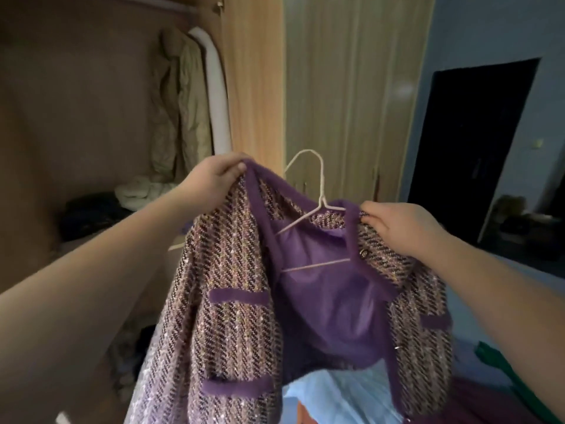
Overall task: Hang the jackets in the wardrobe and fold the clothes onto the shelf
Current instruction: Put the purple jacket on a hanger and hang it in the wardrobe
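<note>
In the centre of the frame a purple tweed jacket [232,270] hangs open between two raised hands, its lilac lining facing the camera. The left hand [214,175] pinches the furry purple trim at one shoulder, fingers curled over the edge; the right hand [394,228] grips the collar trim at the other side in the same way. A white wire hanger [318,206] sits inside the neck opening, its hook standing up above the collar and its bar crossing the lining.

The step in hand looks like dressing the jacket onto the hanger: the hanger's shoulder arm on the left side of the frame seems not yet seated, since that shoulder is lifted above it. The next move likely calls for settling both shoulders over the wire, then freeing one hand to take the hook.

The open wardrobe [253,87] fills the upper left of the frame, with a beige coat [180,102] already hanging there and crumpled clothes on its shelf [91,240] below. The rail itself I cannot make out clearly. At the lower right lies a bed [342,396] with pale blue cloth and a green garment [501,362], presumably still to be folded.
</note>
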Demonstrator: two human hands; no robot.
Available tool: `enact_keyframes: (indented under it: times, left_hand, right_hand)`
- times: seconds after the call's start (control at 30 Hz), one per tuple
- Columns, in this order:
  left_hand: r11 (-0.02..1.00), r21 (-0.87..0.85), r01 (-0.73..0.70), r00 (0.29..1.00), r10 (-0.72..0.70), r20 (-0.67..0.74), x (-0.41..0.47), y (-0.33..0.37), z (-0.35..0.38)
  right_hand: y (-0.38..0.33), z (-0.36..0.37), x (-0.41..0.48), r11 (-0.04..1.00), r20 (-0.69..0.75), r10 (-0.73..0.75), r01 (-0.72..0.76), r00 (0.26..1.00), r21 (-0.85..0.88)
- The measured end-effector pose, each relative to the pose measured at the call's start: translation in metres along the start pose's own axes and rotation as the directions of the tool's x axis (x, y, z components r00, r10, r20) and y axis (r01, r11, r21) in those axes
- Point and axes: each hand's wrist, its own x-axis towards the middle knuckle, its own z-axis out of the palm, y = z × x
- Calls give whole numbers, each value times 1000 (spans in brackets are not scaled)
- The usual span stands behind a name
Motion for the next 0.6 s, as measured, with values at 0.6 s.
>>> enact_keyframes:
  times: [0.6]
  left_hand:
    - [960, 263, 100, 979, -142, 145, -54, -90, 40]
  right_hand:
    - [-33, 63, 12, 866, -82, 256, -191, 963, 461]
